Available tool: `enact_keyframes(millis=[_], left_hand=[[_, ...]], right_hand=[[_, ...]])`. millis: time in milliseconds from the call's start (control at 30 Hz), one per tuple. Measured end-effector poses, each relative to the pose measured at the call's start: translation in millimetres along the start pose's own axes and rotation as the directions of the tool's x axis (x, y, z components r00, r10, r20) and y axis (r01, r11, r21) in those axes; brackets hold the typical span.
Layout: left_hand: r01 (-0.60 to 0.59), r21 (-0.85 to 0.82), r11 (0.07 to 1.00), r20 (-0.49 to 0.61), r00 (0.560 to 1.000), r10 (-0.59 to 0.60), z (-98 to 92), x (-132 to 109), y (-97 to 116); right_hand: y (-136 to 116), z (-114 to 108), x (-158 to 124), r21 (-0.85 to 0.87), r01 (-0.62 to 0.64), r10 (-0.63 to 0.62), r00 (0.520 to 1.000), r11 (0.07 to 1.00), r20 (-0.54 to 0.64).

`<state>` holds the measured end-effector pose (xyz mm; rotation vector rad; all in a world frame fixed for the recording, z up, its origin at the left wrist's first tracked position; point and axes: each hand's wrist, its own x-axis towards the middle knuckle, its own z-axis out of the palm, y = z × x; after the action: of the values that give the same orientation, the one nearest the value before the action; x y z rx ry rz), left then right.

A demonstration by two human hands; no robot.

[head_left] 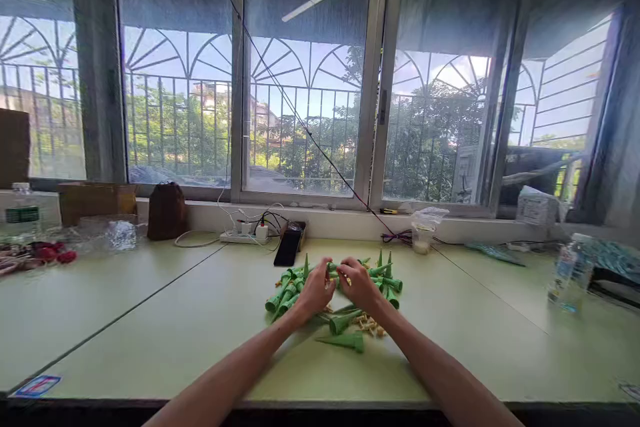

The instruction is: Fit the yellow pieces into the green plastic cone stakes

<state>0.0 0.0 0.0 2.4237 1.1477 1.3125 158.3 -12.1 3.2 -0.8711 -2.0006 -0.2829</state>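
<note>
My left hand (317,288) and my right hand (358,285) are close together over a heap of green cones, fingers pinched. Between their fingertips shows a small part of a green cone (332,268); the rest of it is hidden by the fingers. Several hollow green cones (286,295) lie to the left of my hands, and more cones (393,283) are heaped on the right. Nearer to me, one cone (345,341) lies on its side. Small pale yellowish pieces (369,325) are scattered below my right hand, too small to name.
A black phone (287,248) leans by a power strip (245,236) at the back of the pale table (165,347). Plastic bottles (570,273) stand at the right. A brown bag (167,211) and a cardboard box (97,203) sit along the window ledge, at left.
</note>
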Motion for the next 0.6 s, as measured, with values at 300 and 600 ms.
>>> enact_keyframes(millis=[300,600], left_hand=[[-0.012,0.127,0.992,0.017,1.0,0.01,-2.9,3,-3],[-0.017,0.111,0.994,-0.036,0.999,0.022,-1.2,4,-2]], right_hand=[[-16,3,-2,-0.07,0.063,-0.057,0.995,0.996,0.086],[-20,-8,-1,0.078,0.044,-0.047,0.998,0.996,0.03]])
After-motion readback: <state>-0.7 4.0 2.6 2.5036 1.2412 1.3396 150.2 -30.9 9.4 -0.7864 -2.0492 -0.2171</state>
